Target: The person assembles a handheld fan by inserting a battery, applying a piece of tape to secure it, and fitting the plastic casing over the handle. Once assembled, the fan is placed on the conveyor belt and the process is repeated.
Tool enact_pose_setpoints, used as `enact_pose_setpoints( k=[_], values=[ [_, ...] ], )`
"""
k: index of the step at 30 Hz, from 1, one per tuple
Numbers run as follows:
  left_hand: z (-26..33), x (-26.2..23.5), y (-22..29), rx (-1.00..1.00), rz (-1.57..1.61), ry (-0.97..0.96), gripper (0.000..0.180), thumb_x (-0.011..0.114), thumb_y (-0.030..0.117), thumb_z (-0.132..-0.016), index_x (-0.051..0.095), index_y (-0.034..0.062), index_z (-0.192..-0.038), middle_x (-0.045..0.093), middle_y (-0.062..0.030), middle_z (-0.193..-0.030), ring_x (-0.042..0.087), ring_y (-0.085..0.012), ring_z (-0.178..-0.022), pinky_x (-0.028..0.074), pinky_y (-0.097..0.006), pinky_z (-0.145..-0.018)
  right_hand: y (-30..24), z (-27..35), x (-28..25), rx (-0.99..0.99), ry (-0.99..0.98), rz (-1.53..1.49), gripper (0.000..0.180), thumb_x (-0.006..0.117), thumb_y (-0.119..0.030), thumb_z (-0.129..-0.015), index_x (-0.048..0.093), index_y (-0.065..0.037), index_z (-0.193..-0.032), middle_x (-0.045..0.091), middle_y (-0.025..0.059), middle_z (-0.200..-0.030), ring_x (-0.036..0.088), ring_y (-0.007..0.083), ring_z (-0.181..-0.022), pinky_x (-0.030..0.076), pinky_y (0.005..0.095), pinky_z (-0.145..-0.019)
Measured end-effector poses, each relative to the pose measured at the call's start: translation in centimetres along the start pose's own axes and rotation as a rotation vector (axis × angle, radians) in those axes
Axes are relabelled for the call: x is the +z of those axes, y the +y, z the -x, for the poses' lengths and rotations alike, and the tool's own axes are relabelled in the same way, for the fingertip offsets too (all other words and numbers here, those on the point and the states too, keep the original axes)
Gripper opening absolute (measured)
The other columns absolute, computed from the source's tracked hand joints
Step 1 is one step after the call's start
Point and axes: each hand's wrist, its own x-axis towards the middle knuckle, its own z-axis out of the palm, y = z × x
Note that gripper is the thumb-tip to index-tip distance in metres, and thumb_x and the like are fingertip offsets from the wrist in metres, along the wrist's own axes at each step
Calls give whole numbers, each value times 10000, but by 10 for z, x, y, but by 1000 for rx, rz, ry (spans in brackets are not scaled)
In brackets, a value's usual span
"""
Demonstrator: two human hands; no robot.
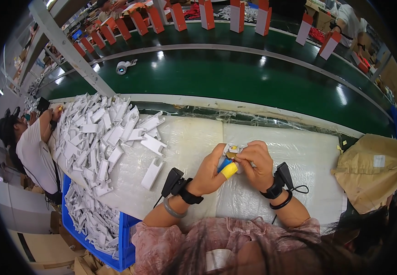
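Observation:
My left hand (212, 170), with yellow tape round its thumb, is closed on a small white plastic assembly (233, 148). A blue part and a brownish-gold piece show at the assembly, between the fingers. The fingers of my right hand (257, 160) are pinched together against its near right side. Much of the assembly is hidden by the fingers, and its exact kind cannot be made out. Both hands are above the plastic-covered worktable (198, 192). To their left, a single white plastic housing (152, 173) lies apart from a large pile of similar housings (93, 133).
A blue crate (126, 240) full of white housings stands below the table's left edge. Beyond the table runs a green conveyor belt (198, 73), carrying a white device (123, 67). Orange-and-white boxes (206, 13) line its far side. Brown paper (370, 172) lies at right; a co-worker (38, 151) is at left.

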Motion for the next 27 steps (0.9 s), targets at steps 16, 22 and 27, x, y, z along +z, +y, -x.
enact_pose_setpoints(
  k=[16, 22, 27],
  values=[
    [-3, 10, 2, 4, 40, 138, 400, 725, 171, -819, 516, 28, -1129, 625, -53, -933, 583, -117, -843, 473, -264, -761, -3, -5, -3, 2, -42, -33, 186, 721, 17, -713, 668, -59, -874, 637, 50, -805, 580, 233, -762, 426, 348, -750],
    [-4, 9, 8, 16, -11, 118, 434, 737, 176, -798, 508, 33, -1138, 624, -64, -934, 586, -127, -842, 474, -272, -759, -4, -8, -7, -23, -33, -14, 189, 712, 30, -707, 680, -59, -871, 639, 47, -804, 583, 230, -750, 428, 344, -755],
    [-2, 8, 5, 23, -8, 120, 398, 703, 158, -820, 505, 33, -1142, 619, -71, -930, 582, -131, -841, 469, -273, -756, -4, -11, -9, 22, -92, -77, 187, 710, 28, -716, 682, -67, -875, 643, 50, -806, 581, 222, -740, 427, 339, -754]
  ],
)
